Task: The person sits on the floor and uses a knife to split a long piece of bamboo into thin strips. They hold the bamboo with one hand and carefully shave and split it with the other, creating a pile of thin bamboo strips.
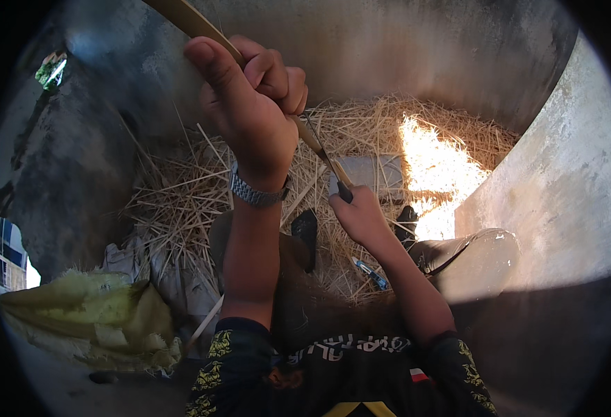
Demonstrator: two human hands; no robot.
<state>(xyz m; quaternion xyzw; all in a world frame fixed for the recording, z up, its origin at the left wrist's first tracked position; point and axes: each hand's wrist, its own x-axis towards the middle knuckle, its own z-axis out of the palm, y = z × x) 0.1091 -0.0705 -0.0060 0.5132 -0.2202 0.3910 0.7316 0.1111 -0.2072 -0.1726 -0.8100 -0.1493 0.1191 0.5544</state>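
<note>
- At the far left of the head view, a bit of window (8, 257) shows beyond the dark, stained wall (76, 201), with green leaves (50, 71) in a gap above it.
- Low on the left lies a crumpled yellow-green sack (86, 313), its edges frayed.
- Dry straw (180, 194) covers the ground from beside the sack to the wall behind, loose and lying every way.
- My left hand (258, 111) is raised, fingers curled snugly round a long, flat, tan strip (193, 23), thumb standing up beside it; a metal watch (257, 196) sits on my wrist.
- The strip slants down from the upper edge of the view, through my left fist, to the knife by my right hand; its top end is out of view.
- My dark shoe (305, 233) rests in the straw between my forearms, and my dark shirt (340, 354) fills the bottom.
- My right hand (360, 215) is wrapped round the black handle of a knife (325, 156), whose narrow blade points up and left, lying against the strip as far as I can see.
- Just below my right hand, a small blue thing (371, 274) lies on the straw.
- Further right come my bent knee (483, 257), a bright sunlit patch (437, 163) and a pale curved wall (556, 174).
</note>
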